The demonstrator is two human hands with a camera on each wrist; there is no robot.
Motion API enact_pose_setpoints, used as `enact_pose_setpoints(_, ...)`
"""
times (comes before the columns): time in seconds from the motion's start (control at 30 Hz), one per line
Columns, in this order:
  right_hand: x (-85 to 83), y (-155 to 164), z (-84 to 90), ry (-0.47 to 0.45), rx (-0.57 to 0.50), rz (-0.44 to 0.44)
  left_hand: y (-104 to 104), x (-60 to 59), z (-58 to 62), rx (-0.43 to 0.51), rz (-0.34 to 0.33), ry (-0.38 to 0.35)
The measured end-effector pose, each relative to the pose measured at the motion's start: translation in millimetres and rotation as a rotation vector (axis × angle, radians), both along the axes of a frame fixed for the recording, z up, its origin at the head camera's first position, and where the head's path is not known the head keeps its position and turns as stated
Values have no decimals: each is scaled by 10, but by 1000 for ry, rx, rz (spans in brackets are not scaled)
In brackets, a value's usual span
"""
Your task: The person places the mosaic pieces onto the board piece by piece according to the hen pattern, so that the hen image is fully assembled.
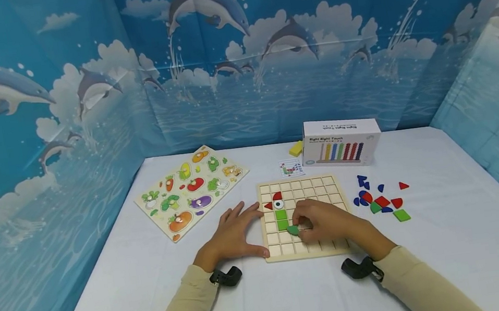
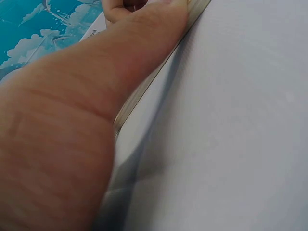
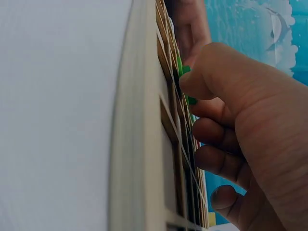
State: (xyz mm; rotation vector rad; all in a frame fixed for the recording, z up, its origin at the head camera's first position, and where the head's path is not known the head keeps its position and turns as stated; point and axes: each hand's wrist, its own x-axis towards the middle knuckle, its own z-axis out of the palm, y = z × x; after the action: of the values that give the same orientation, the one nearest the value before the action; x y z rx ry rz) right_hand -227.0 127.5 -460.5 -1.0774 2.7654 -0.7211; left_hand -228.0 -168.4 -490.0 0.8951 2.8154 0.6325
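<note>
A wooden grid board (image 1: 327, 181) lies on the table. My left hand (image 1: 234, 235) rests at its left side, fingers spread, fingertips and thumb at the edge. My right hand (image 1: 323, 219) is over the middle of the board and pinches a dark green curved piece (image 1: 293, 230) between thumb and index finger. That piece is just below two light green squares (image 1: 281, 219) set in the grid. Above the squares are an eye piece (image 1: 278, 204), a red triangle (image 1: 268, 206) and a red curved piece (image 1: 277, 196). In the right wrist view the green piece (image 3: 186, 70) is partly hidden by the thumb.
Several loose red, blue and green pieces (image 1: 382, 201) lie right of the board. Behind it are a small pattern card (image 1: 291, 168), a yellow block (image 1: 296, 149) and a white box (image 1: 341, 142). A vegetable puzzle board (image 1: 193, 193) lies at the back left.
</note>
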Motion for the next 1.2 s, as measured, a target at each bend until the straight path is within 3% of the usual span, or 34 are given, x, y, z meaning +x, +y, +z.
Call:
enact_pose_setpoints(0.47,79,-143,5,12,46,25,1,-20,-10,-17,0,0)
enact_pose_setpoints(1.2,78,-129,11,-11,13,51,-3,-9,1,-6,-3,0)
